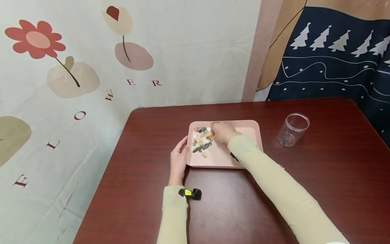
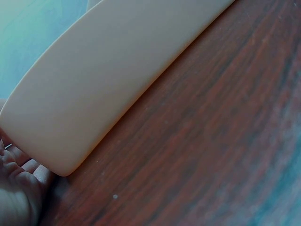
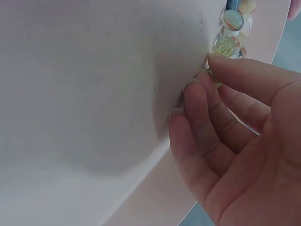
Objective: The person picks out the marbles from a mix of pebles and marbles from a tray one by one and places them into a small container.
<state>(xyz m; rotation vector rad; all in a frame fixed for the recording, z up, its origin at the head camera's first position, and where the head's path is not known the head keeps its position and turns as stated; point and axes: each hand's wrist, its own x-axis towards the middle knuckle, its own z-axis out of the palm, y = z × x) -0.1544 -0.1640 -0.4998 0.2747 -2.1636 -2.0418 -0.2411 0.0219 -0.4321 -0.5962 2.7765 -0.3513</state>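
Pebbles lie heaped in the left half of a pink tray on a dark red table, with a person's two hands at the tray.

From the left: the left hand rests against the tray's left edge with fingers fairly straight, steadying it and gripping nothing. The small mixed-colour stones sit just beside it inside the tray. The right hand hovers over the pile; the wrist view shows its fingertips curled down at a small yellowish stone, seemingly pinching it. Farther right, well apart, stands a clear jar. Picking cleanly likely means taking one stone from the pile's edge, pinching lightly, and keeping the tray braced.
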